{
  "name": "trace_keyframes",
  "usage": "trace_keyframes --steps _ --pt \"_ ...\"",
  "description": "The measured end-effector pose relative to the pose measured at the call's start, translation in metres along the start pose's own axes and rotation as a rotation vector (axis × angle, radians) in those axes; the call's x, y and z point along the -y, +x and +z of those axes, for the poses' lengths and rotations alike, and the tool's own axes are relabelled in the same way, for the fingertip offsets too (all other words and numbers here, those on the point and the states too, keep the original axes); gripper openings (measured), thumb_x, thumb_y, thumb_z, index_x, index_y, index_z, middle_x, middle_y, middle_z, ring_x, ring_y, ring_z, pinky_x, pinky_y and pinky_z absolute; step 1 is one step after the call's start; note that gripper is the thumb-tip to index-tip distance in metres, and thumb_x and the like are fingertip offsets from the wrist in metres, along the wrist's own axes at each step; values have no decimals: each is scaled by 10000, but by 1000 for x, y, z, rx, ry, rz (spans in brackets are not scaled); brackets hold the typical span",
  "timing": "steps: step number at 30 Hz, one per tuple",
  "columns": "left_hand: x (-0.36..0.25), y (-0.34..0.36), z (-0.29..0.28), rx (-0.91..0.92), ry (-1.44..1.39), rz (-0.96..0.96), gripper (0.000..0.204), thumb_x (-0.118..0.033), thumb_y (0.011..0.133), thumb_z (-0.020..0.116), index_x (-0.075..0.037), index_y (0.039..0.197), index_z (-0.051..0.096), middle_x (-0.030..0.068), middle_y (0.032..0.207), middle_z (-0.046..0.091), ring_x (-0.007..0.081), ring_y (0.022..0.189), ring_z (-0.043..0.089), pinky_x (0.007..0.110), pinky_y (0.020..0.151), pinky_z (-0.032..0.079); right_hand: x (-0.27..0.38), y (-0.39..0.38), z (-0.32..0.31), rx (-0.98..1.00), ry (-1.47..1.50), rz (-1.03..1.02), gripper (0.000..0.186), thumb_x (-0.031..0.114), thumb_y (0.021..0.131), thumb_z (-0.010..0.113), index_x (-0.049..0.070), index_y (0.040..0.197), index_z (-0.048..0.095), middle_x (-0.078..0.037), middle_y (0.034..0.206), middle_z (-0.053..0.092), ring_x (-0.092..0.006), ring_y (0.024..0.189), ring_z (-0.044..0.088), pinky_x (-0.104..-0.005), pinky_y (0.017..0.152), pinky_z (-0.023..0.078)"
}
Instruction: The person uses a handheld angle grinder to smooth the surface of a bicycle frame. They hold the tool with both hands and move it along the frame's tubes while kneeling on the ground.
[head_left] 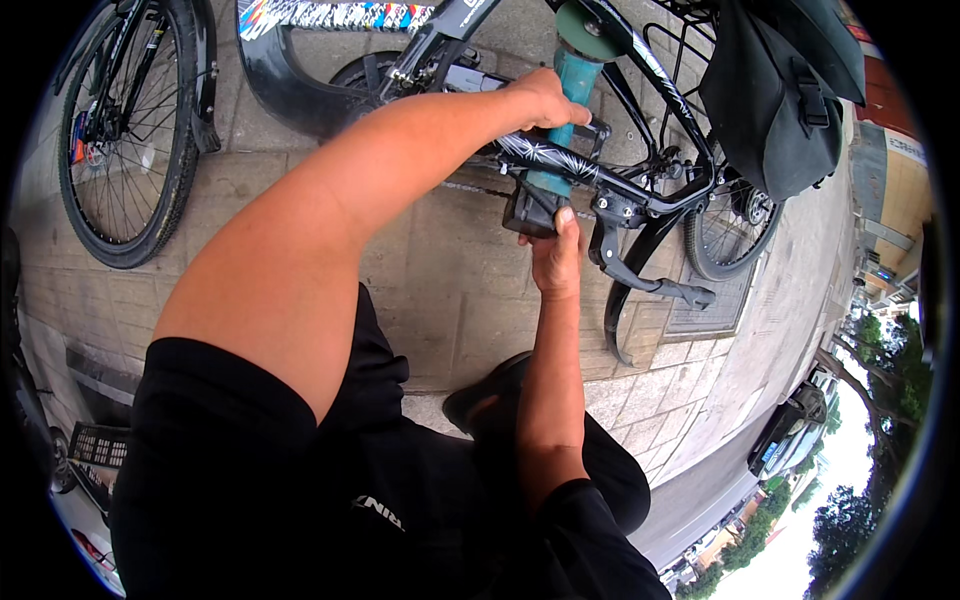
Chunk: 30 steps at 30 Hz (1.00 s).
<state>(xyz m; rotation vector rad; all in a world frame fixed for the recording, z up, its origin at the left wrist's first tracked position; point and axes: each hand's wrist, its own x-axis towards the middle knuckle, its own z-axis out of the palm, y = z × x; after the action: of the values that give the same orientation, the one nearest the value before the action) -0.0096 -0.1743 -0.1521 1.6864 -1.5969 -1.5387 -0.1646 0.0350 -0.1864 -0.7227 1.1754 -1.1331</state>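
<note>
A black bicycle frame (560, 158) with white line patterns lies ahead of me, beside a teal post (577, 85). My left hand (545, 100) reaches over to the post, its fingers curled; what they hold, if anything, is hidden. A short black bar (600, 138) shows close to its fingertips. Below the frame tube, my right hand (556, 252) grips a black block-shaped pedal (530, 212) from the near side, with the thumb up along its edge. A black kickstand (650, 284) sticks out to the right of this hand.
Another bicycle's front wheel (125, 140) stands at the left. A black pannier bag (775, 110) hangs over the rear wheel (738, 225). A dark curved fender (620, 320) hangs low near the paved ground (430, 300). Parked cars (795, 430) line the road at right.
</note>
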Motion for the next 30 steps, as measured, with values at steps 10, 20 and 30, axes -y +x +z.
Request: trace_keyframes --steps 10,20,30 --pt "-2 2 -2 100 1 -32 606 -548 790 910 1 1024 804 149 938 760 249 736 699 407 619 542 11 -8 3 -6 -97 -28 925 540 954 718 -71 1592 443 -69 1158 687 -139 905 631 -307 689 501" --pt "19 27 12 92 -92 -22 590 -536 792 917 -11 1039 809 134 954 763 240 764 702 400 663 551 15 -7 15 -27 -115 -31 937 539 953 717 -70 1606 434 -75 1146 691 -142 889 634 -309 679 504" --pt "12 20 9 55 -78 -27 577 -485 776 939 1 1059 808 160 988 767 243 820 714 401 709 561 14 -8 14 -34 -85 -37 854 491 977 702 -66 1583 472 -75 1140 693 -144 877 628 -313 683 504"
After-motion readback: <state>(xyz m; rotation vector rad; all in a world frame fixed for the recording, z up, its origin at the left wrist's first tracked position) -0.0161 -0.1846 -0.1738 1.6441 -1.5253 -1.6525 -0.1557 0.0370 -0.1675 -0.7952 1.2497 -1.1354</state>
